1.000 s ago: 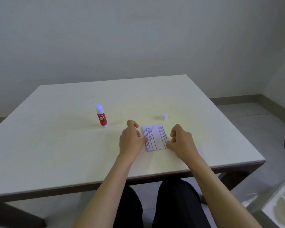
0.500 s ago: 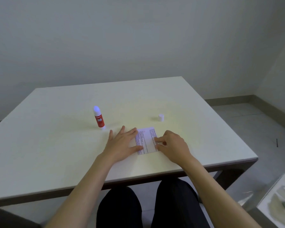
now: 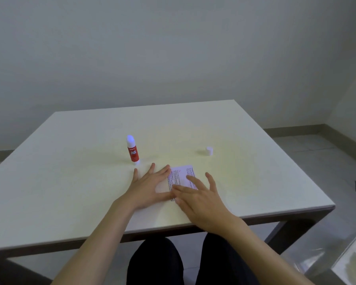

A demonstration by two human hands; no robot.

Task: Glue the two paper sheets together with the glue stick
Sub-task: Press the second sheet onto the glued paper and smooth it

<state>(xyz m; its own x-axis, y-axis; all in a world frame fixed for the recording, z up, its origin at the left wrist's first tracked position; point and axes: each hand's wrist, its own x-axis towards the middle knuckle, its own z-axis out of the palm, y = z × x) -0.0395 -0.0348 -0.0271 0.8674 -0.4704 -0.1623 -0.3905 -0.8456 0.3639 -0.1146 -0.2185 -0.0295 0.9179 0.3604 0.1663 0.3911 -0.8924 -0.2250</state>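
Thin, limp printed paper sheets (image 3: 181,176) lie under spread, flat fingers (image 3: 190,179) of both hands, best pinned by pressing, not pinching.

Printed paper (image 3: 181,175) flat; glue stick (image 3: 132,149) upright, uncapped

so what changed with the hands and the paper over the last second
Both hands opened from loose fists pinching the paper's side edges into flat palms. The left hand now lies spread on the table with its fingers over the paper's left part; the right hand presses flat across its near right part. The glue stick stays upright and uncapped, its cap apart, the paper flat on the table.
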